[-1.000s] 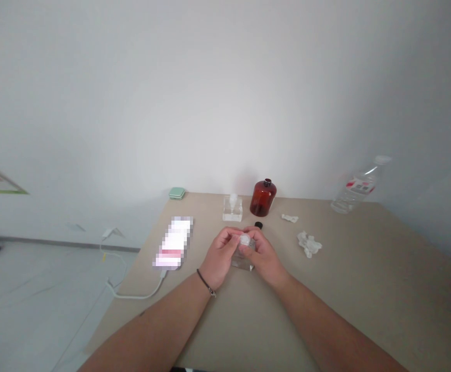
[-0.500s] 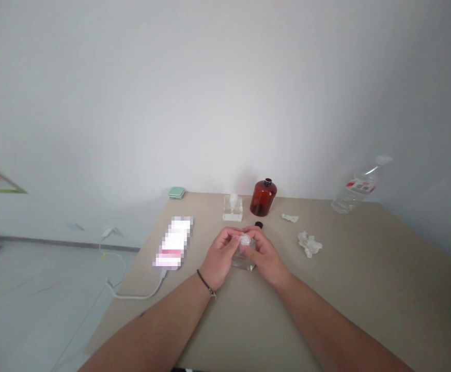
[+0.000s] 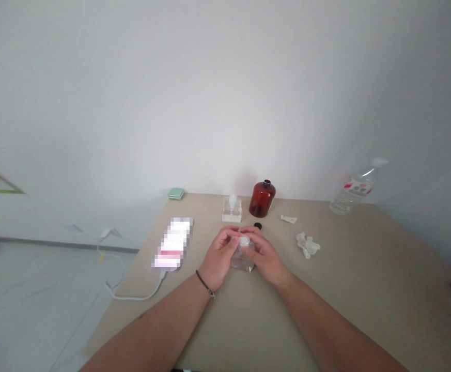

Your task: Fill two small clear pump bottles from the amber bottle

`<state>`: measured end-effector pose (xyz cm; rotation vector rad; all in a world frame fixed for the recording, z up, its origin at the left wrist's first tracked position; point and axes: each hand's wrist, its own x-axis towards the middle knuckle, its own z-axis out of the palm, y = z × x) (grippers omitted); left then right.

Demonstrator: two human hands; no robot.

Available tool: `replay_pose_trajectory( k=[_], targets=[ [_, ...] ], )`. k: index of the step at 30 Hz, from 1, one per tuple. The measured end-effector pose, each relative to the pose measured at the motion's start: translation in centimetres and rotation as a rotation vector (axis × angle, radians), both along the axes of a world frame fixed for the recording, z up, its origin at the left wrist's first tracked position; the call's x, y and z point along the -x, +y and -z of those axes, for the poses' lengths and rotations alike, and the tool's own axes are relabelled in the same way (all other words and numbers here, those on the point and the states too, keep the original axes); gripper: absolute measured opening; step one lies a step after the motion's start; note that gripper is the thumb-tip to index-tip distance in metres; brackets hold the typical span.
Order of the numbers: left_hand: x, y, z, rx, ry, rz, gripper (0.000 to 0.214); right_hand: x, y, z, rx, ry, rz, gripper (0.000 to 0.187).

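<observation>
The thick, clear square glass bottle (image 3: 242, 262) I'm working on looks smooth and glossy, and the small white piece (image 3: 244, 241) at its top looks like plastic. The round amber glass bottle (image 3: 262, 200) shines, the small black cap (image 3: 258, 226) looks like plastic, the crumpled white tissue paper (image 3: 307, 244) is soft and matt, and the beige tabletop (image 3: 368, 289) is smooth and matt.

Head cam, fwd & down at left hand (image 3: 219, 258), right hand (image 3: 266, 256) (wall (image 3: 225, 93) above).
</observation>
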<state>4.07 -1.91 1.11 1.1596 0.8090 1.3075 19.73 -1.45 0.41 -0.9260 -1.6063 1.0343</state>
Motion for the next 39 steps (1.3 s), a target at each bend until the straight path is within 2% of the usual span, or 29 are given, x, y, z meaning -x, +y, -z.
replay_pose_trajectory(
  k=[5, 10, 13, 15, 16, 18, 20, 22, 24, 28, 32, 34, 36, 39],
  targets=[
    [0.1, 0.1, 0.7, 0.003, 0.029, 0.011, 0.031, 0.1, 0.3, 0.4, -0.038, -0.019, 0.042, 0.044],
    [0.2, 0.2, 0.5, -0.024, 0.058, 0.021, 0.031, 0.5, 0.2, 0.6, -0.084, -0.057, 0.1, 0.044],
    [0.7, 0.2, 0.3, -0.054, 0.111, 0.08, 0.033, -0.2, 0.0, 0.2, -0.119, -0.092, 0.057, 0.04],
    [1.3, 0.3, 0.4, -0.095, 0.167, 0.158, 0.042, -1.7, 0.2, -0.6, -0.187, -0.149, 0.074, 0.036],
    [1.6, 0.3, 0.5, -0.116, 0.195, 0.185, 0.052, -2.8, 0.5, -1.0, -0.232, -0.19, 0.126, 0.035],
    [2.2, 0.4, 0.8, -0.147, 0.279, 0.253, 0.08, -5.4, 1.3, -1.6, -0.304, -0.295, 0.319, 0.035],
    [2.7, 0.5, 0.9, -0.14, 0.367, 0.296, 0.102, -8.2, 2.5, -1.8, -0.313, -0.455, 0.521, 0.038],
    [2.8, 0.5, 0.9, -0.121, 0.431, 0.301, 0.109, -10.3, 3.8, -1.4, -0.242, -0.704, 0.636, 0.043],
    [2.9, 0.4, 0.8, -0.113, 0.463, 0.292, 0.108, -11.5, 4.9, -0.8, -0.113, -0.955, 0.709, 0.05],
    [2.7, 0.5, 1.0, -0.11, 0.436, 0.306, 0.107, -11.4, 5.3, -0.4, 0.101, -1.238, 0.717, 0.057],
    [2.6, 0.6, 1.2, -0.112, 0.408, 0.304, 0.106, -11.4, 3.4, -2.2, 0.121, -1.309, 0.845, 0.056],
    [2.6, 0.6, 1.1, -0.118, 0.415, 0.3, 0.106, -12.2, 2.1, -3.1, 0.181, -1.294, 0.882, 0.057],
    [2.7, 0.7, 0.9, -0.132, 0.448, 0.3, 0.107, -13.1, 1.2, -3.5, 0.29, -1.225, 0.829, 0.052],
    [3.1, 0.8, 0.5, -0.14, 0.561, 0.282, 0.107, -13.9, 0.9, -3.4, 0.36, -1.116, 0.697, 0.032]
  ],
)
